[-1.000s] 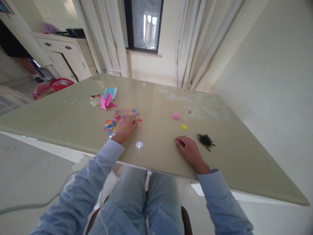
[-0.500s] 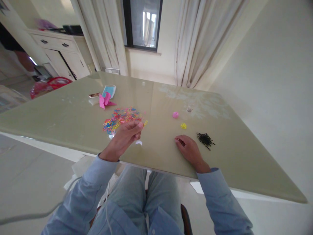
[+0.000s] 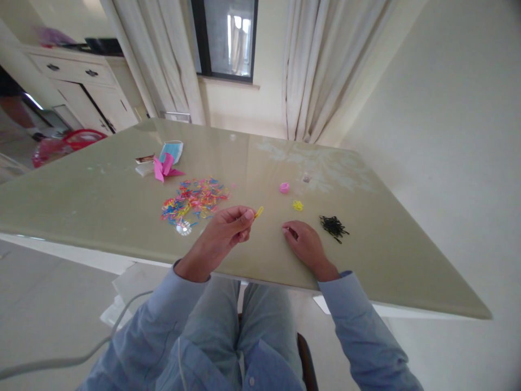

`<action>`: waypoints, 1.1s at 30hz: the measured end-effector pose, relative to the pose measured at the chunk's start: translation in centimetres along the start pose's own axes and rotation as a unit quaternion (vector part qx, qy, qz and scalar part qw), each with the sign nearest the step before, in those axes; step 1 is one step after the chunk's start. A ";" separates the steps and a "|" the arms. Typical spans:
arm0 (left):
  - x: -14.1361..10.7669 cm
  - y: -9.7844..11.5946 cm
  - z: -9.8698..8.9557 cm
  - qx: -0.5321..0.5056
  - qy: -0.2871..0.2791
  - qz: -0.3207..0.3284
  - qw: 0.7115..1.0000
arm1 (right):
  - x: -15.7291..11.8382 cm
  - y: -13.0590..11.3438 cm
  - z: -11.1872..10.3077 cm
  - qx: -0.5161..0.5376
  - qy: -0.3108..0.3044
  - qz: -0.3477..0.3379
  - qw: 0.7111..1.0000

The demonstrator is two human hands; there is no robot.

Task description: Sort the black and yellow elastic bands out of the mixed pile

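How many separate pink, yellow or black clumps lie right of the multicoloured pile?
3: a pink clump, a yellow clump nearer the person, and a black clump beside the right hand. Anything beneath that hand would be hidden.

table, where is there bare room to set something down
The widest bare patches on the table are right of the black pile and left of the mixed pile. A smaller one lies between the mixed pile and the pink bundle. Crowded: by the mask and pink paper, and between right hand and black pile.
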State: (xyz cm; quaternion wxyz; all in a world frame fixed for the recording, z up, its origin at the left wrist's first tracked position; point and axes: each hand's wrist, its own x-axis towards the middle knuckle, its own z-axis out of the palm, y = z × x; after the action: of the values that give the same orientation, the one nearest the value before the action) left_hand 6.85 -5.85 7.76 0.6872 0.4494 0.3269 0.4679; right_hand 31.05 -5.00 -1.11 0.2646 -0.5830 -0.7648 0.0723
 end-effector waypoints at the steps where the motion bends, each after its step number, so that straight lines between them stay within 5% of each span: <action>1: 0.2 -0.2 0.5 -0.002 -0.005 -0.005 1.000 | 0.0 -0.1 0.0 -0.008 0.001 -0.001 1.000; 6: 2.9 -1.7 3.5 0.009 -0.053 -0.008 0.999 | 0.0 -1.0 -0.2 -0.045 -0.014 0.008 0.999; 10: 8.0 -3.9 5.3 0.161 -0.025 0.056 0.985 | 0.0 -1.4 -0.3 -0.068 -0.030 0.019 0.997; 16: 15.2 -7.0 6.9 0.514 -0.019 0.123 0.849 | -0.1 -0.9 0.0 -0.065 -0.039 0.009 0.997; 19: 16.8 -8.2 7.0 0.558 -0.029 0.121 0.821 | 0.0 -0.7 0.2 -0.057 -0.041 0.010 0.997; 27: 17.2 -8.9 6.0 0.578 -0.039 0.138 0.803 | 0.0 -0.9 0.0 -0.038 -0.043 0.012 0.998; 33: 13.7 -7.7 2.9 0.571 -0.018 0.151 0.807 | -0.2 -0.6 -0.2 0.001 -0.024 0.005 1.000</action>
State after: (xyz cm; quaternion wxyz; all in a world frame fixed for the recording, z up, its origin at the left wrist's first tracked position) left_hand 16.82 4.84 1.40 0.2335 0.8125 0.4505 0.2869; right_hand 30.63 -5.40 -0.75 0.2463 -0.5844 -0.7681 0.0884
